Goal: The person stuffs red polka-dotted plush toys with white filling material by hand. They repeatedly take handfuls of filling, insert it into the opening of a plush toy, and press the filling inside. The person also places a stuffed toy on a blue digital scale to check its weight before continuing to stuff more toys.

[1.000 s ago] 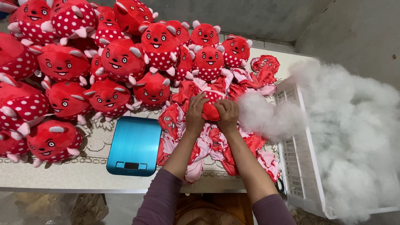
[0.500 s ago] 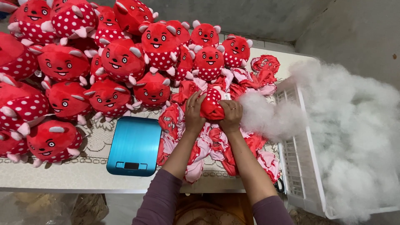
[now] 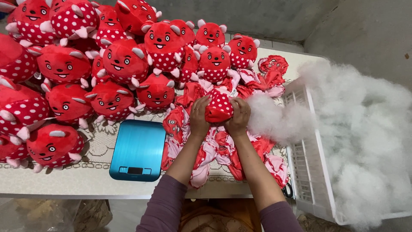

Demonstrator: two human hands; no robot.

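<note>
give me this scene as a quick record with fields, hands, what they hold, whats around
left hand: grips the left side of a red plush toy with white dots
right hand: grips the toy's right side
under the hands: heap of flat, unstuffed red and pink toy skins
left of hands: blue kitchen scale, nothing on it
far left and behind: pile of stuffed red toys
right: white stuffing spilling over a white crate
surface: table with lace-pattern cover
</note>
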